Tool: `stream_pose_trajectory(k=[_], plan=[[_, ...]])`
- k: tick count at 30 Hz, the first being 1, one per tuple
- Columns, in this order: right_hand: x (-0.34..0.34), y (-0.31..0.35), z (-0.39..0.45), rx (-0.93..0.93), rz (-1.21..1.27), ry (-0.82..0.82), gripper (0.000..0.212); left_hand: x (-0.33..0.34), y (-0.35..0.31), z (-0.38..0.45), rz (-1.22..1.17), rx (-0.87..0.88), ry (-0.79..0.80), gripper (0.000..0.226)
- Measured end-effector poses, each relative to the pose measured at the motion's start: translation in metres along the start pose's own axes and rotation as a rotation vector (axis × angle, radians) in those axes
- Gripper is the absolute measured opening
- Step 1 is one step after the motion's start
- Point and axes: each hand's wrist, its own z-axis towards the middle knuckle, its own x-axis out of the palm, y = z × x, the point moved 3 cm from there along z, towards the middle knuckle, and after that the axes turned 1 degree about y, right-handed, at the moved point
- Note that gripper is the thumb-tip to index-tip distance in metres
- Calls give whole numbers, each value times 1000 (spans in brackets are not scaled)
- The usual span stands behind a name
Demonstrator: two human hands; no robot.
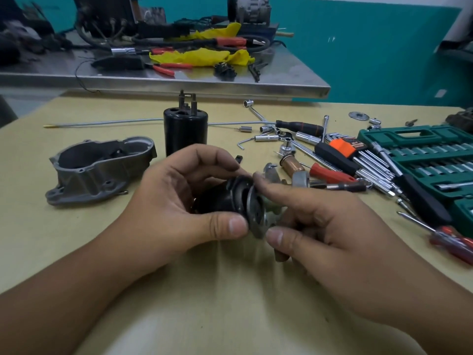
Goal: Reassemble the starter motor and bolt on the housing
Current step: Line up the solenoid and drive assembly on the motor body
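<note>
Holding a dark, round motor part [225,198] above the pale wooden bench [76,239], we curl the fingers and thumb of our left hand [176,198] round its black, smooth barrel. Our right hand [314,226] pinches the flat grey metal disc [256,213] at the part's near end, forefinger laid over the rim, thumb beneath; the other fingers are folded under and we cannot tell what they touch.

Item: cast grey housing [99,167], matt and rough, with an open hollow and lugged flange, lying on the bench to the left, apart from both hands.

Item: black glossy cylinder [185,131], upright behind the hands, with metal posts on top.

Item: thin steel rod [102,122], brass-tipped, lying across the bench behind the cylinder.

Item: copper-coloured sleeve [291,163], smooth and round, just right of the hands.

Item: chrome sockets and wrenches [289,135], bright and scattered, with a red-handled screwdriver [330,174] among them.

Item: hex keys in an orange holder [343,147].

Item: green plastic socket case [422,152], open, at the right edge.

Item: steel-topped table [230,80] beyond, carrying yellow cloth [199,57], red-handled pliers [166,67] and dark cables.
</note>
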Motion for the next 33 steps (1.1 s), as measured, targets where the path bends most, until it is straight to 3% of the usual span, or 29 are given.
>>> stream_pose_trajectory(k=[7, 14, 29, 33], plan=[[8, -2, 2, -51, 101, -21, 55, 1, -1, -1, 159, 5, -33, 65], [12, -6, 4, -87, 180, -17, 49, 7, -1, -2, 112, -3, -32, 52], [10, -7, 5, -156, 148, -6, 45, 7, 0, 6, 112, -125, 89, 43], [10, -8, 7, -141, 245, 10, 46, 9, -1, 5, 175, -105, 60, 44]])
